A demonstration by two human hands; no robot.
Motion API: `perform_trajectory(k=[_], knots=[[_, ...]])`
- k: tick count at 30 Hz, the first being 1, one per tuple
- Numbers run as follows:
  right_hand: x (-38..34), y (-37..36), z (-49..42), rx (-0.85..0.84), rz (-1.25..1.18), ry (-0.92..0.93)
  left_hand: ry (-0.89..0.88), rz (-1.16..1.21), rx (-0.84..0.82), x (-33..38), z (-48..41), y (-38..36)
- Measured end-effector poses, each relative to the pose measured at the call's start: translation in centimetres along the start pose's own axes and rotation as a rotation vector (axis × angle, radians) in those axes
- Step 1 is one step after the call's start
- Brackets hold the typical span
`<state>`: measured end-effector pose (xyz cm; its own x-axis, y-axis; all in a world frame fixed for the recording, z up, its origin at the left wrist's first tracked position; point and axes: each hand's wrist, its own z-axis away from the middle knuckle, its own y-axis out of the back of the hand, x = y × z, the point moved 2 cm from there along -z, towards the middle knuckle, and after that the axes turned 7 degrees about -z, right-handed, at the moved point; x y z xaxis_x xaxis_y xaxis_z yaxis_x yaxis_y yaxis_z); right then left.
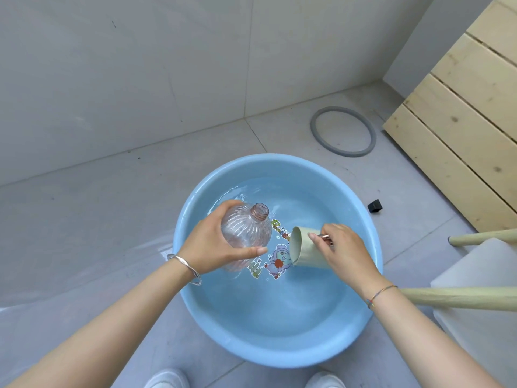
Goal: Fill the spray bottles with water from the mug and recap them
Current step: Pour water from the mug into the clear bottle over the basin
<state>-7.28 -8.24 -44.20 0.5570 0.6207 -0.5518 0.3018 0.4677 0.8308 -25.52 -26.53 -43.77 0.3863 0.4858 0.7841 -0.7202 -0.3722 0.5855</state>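
While I look straight down at a round blue basin of water on the grey tiled floor, my two bare forearms reach in over it. My left hand is wrapped around the ribbed belly of a clear, pink-tinted spray bottle, thumb across its near side, fingers behind it. That bottle has no cap on; its open neck tilts up and away from me, towards the right. A silver bangle sits on my left wrist. My right hand pinches the shiny copper-coloured handle of a pale green mug, fingers closed on it. This mug is tipped on its side, mouth facing left towards the bottle, just beside it but not touching, low over the water. Between them, cartoon stickers show on the basin's bottom. A thin coloured thread bracelet circles my right wrist. Beyond the basin a grey rubber ring lies on the floor, and a small black cap-like object rests to the right, near pale wooden slats. White shoe tips show at the bottom edge.
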Motion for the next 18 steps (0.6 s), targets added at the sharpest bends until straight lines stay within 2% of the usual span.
perform_trajectory(k=[4, 12, 18], knots=[[0.2, -0.2, 0.4, 0.029, -0.057, -0.025, -0.012, -0.011, 0.002, 0.0, 0.0, 0.0], [0.0, 2.9, 1.6, 0.190, -0.464, -0.211, -0.028, -0.005, 0.012, -0.1, 0.0, 0.1], [-1.3, 5.2, 2.2, 0.272, -0.735, -0.236, -0.049, 0.005, 0.014, 0.4, 0.1, 0.1]])
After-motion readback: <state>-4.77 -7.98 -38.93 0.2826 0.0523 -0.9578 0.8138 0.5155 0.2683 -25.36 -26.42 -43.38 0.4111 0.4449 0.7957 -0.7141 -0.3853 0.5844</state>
